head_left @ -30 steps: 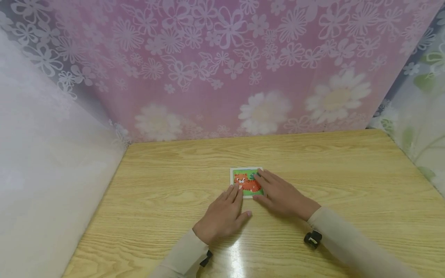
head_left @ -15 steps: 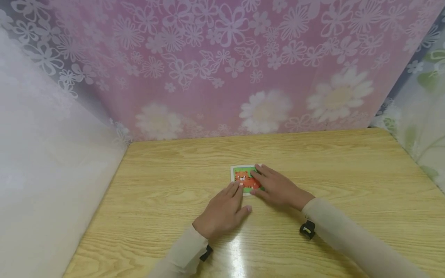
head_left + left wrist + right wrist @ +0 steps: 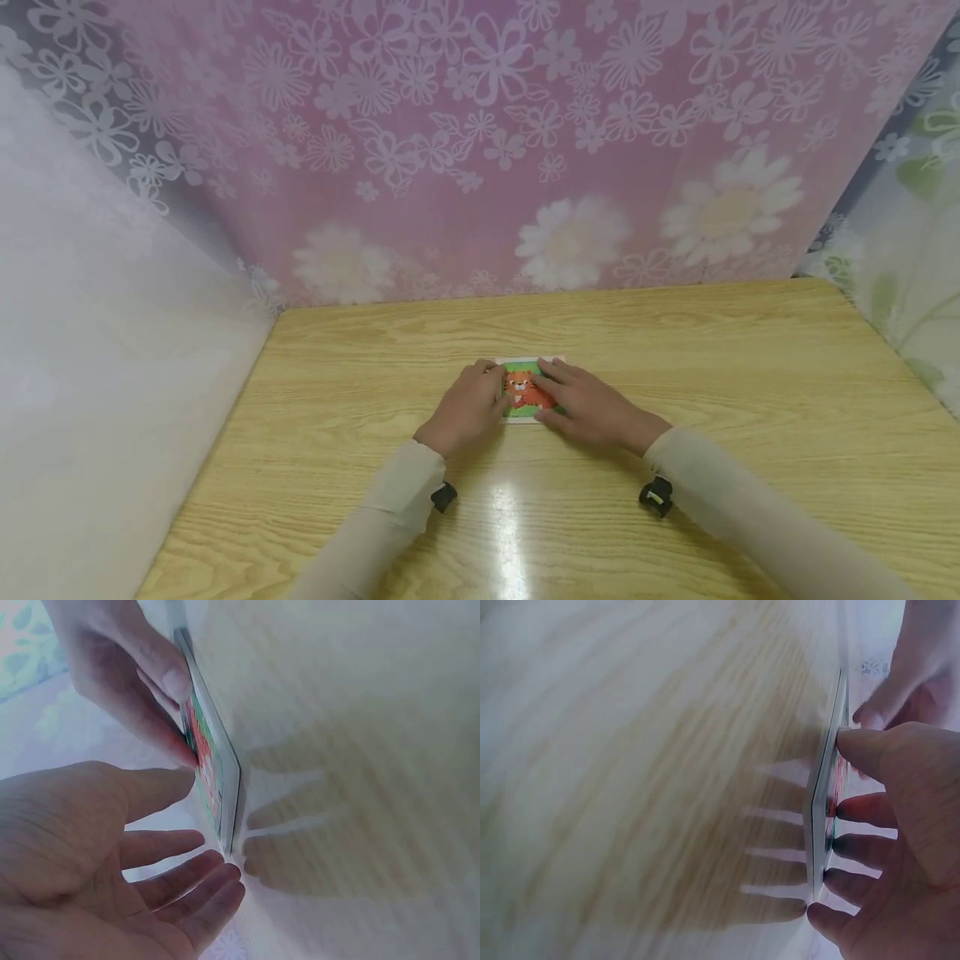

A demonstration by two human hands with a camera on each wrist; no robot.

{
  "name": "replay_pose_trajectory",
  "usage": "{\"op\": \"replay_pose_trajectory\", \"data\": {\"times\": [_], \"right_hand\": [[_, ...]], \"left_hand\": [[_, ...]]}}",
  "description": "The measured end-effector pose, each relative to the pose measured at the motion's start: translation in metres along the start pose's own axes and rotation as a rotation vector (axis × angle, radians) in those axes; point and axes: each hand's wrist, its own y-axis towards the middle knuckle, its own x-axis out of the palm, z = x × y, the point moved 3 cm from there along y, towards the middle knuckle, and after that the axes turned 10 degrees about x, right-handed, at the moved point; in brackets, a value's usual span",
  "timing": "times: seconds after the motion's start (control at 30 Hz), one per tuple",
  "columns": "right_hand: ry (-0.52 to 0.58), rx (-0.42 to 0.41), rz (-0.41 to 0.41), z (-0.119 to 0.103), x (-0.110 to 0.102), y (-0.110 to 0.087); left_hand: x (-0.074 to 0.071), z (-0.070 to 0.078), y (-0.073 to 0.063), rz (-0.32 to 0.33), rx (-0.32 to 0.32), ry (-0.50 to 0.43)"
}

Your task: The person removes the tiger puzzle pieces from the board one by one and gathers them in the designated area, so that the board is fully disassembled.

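Note:
A small square board (image 3: 523, 414) with a white border and an orange tiger on green lies flat near the middle of the wooden table. My left hand (image 3: 467, 410) is at the board's left edge, and its thumb and fingertips overlap that side. In the left wrist view the fingers of this left hand (image 3: 97, 855) are loosely spread beside the border. From the right, my right hand (image 3: 596, 408) rests over the board with extended fingers. Right wrist view: the right hand's thumb and fingertips (image 3: 859, 850) touch the board's edge and face (image 3: 821, 795). Part of the picture is hidden under the fingers.
The table (image 3: 360, 358) has a wood-grain top, with a bright reflection near its front. A pink flowered curtain (image 3: 450, 167) hangs along the back edge. Pale cloth walls (image 3: 112, 333) stand at both sides. Each sleeve carries a black wrist camera (image 3: 657, 497).
My left hand has shifted from the board's lower left corner up and left to its left edge, uncovering the lower part. The right hand has slid slightly left over the board.

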Motion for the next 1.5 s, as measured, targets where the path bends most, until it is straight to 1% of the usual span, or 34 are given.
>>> {"op": "replay_pose_trajectory", "data": {"times": [0.07, 0.23, 0.33, 0.5, 0.67, 0.9, 1.27, 1.5], "right_hand": [[0.008, -0.005, -0.007, -0.001, 0.001, 0.000], [0.020, -0.005, -0.006, -0.003, 0.001, 0.000], [0.027, -0.009, -0.006, -0.004, 0.001, 0.001], [0.025, -0.015, -0.002, -0.004, 0.002, 0.003], [0.018, -0.008, -0.008, -0.004, 0.002, 0.005], [0.027, 0.016, -0.029, -0.007, 0.001, 0.005], [0.005, 0.024, -0.042, -0.009, 0.001, 0.006], [-0.003, 0.029, -0.043, -0.008, 0.001, 0.006]], "left_hand": [[-0.003, -0.002, 0.006, 0.014, 0.002, -0.007], [-0.008, -0.007, 0.017, 0.049, -0.031, -0.053], [-0.008, -0.011, 0.021, 0.071, -0.069, -0.085], [-0.005, -0.018, 0.026, 0.088, -0.113, -0.098], [-0.005, -0.021, 0.028, 0.099, -0.131, -0.133], [-0.004, -0.026, 0.031, 0.123, -0.101, -0.121], [-0.007, -0.022, 0.031, 0.111, -0.133, -0.172], [-0.006, -0.022, 0.032, 0.120, -0.165, -0.208]]}}
